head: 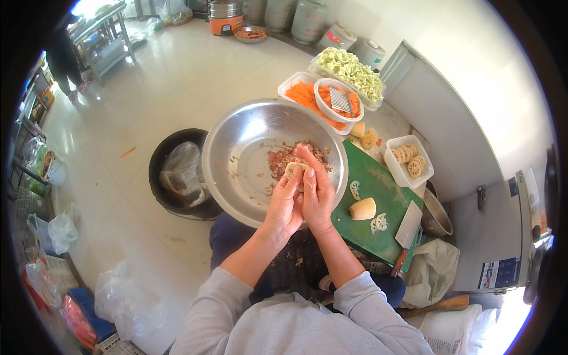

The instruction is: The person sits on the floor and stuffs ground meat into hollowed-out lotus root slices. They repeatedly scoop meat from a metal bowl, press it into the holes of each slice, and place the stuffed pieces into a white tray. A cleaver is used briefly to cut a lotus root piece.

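Note:
A large stainless steel bowl (239, 128) lies before me, with ground meat mixture (280, 157) gathered toward its right side. Above the bowl's near half, my left hand (286, 199) and my right hand (318, 191) come together around a lotus root slice (294, 168). Both thumbs press near the slice; whatever lies between the palms is hidden. To the right, a green cutting board (361, 166) carries a peeled lotus root piece (363, 209), thin lotus root slices (379, 223) and a cleaver (408, 225) with a wooden handle.
A white container (406, 177) holds stacked lotus root pieces. Behind it are tubs of cut carrot (301, 94) and shredded cabbage (350, 66), with a crinkle cutter (341, 100) on top. A black bucket (159, 191) stands left of the bowl. A person (62, 57) is at far left.

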`<state>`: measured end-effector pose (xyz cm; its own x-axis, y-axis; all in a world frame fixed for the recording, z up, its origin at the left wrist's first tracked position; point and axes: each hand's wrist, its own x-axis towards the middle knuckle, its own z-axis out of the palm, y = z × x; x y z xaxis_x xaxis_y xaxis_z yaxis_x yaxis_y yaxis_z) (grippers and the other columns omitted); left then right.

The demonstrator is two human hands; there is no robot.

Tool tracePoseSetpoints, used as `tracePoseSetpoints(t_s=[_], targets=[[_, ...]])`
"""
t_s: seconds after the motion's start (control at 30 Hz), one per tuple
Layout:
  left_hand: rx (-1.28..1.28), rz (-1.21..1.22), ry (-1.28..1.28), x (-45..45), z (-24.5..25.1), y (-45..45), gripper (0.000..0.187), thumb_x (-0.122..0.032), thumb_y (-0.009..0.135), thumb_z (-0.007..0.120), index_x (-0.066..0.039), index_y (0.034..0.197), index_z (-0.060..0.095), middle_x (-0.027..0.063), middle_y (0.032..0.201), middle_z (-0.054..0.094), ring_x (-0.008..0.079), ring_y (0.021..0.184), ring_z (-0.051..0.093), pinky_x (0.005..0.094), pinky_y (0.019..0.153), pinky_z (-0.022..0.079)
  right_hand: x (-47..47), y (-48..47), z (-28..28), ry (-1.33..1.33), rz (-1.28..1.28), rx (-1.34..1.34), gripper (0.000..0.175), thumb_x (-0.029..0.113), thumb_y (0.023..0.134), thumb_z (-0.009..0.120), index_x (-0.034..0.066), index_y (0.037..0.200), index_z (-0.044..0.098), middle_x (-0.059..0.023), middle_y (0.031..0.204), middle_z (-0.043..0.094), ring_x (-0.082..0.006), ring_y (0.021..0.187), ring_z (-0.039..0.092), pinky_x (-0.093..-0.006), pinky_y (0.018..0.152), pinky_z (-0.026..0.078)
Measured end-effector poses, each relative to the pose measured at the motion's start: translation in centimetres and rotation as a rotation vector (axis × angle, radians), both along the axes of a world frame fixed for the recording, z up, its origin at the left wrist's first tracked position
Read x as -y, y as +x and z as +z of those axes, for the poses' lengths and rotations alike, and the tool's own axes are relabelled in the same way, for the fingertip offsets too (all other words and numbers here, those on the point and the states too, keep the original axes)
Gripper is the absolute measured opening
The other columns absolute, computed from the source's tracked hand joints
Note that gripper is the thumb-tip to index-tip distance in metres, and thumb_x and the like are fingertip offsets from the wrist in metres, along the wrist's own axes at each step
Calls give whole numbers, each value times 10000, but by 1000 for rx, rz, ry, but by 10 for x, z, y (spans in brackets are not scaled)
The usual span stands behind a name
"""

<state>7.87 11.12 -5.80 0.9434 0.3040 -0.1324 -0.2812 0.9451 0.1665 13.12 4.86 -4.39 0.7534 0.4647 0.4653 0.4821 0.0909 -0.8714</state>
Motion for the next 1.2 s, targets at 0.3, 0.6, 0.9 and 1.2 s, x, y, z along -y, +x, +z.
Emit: tracePoseSetpoints(t_s=[0.3, 0.6, 0.9, 1.2], targets=[[11, 48, 744, -24, 3, -4, 304, -261, 1052, 643, -66, 1273, 570, 5, 1107, 640, 99, 990, 631, 273, 874, 527, 9, 6, 14, 65, 235, -164, 460, 190, 1118, 391, 27, 1546, 438, -177, 1450, 593, -257, 1310, 565, -379, 1120, 431], [120, -75, 459, -30, 3, -6, 240, -273, 1046, 654, -87, 1197, 632, -38, 999, 631, 44, 846, 576, 237, 704, 464, 26, 23, 33, 134, 493, -506, 545, 201, 1018, 642, 13, 1502, 476, -199, 1437, 599, -243, 1297, 593, -389, 1108, 472], [55, -239, 698, -44, 9, -16, 295, -213, 1029, 676, -41, 1263, 620, -18, 1052, 643, 71, 945, 600, 252, 814, 494, 41, 48, 49, -107, 539, -438, 315, 118, 955, 748, 31, 1255, 707, -67, 1224, 722, -154, 1094, 670, -320, 968, 544], [-12, -260, 941, -48, 4, -14, 321, -257, 1006, 716, -34, 1219, 629, -12, 1063, 653, 64, 977, 602, 248, 876, 494, 25, 61, 51, -297, 80, 12, 244, 45, 952, 710, 38, 1195, 717, -58, 1166, 739, -126, 1036, 663, -307, 937, 537]])
